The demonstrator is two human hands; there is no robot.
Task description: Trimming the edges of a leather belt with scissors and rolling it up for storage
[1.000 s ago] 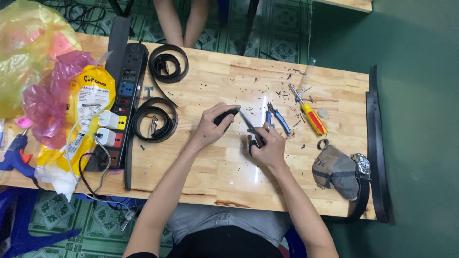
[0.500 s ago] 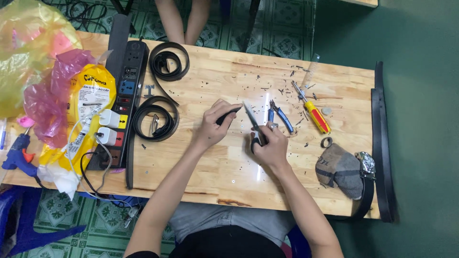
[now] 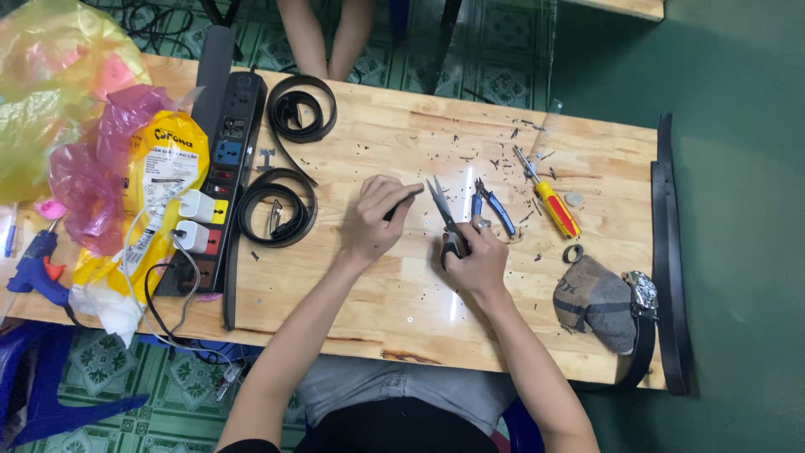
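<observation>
**Scissors and Strap Piece Over a Cluttered Table**

At far left, a blue glue gun [image 3: 33, 273] lies beside a yellow printed bag [image 3: 163, 197] and pink plastic. A black power strip [image 3: 220, 180] holds 2 white plugs; 2 coiled black belts [image 3: 281, 210] lie beside it. The left hand [image 3: 373, 220] pinches a small dark strip [image 3: 405, 200]; the right hand [image 3: 476, 260] grips open scissors [image 3: 444, 214] mid-table [image 3: 369, 294]. Blue pliers [image 3: 495, 210], a red-and-yellow screwdriver [image 3: 553, 205] and a grey pouch [image 3: 597, 302] lie at right.

Belts, coiled: two [image 3: 303, 107] [image 3: 278, 207]
Scissors: one [image 3: 444, 214]
Pliers: one [image 3: 493, 206]
Screwdrivers: one [image 3: 549, 195]
Power strips: one [image 3: 220, 176]
Glue guns: one [image 3: 35, 273]
</observation>
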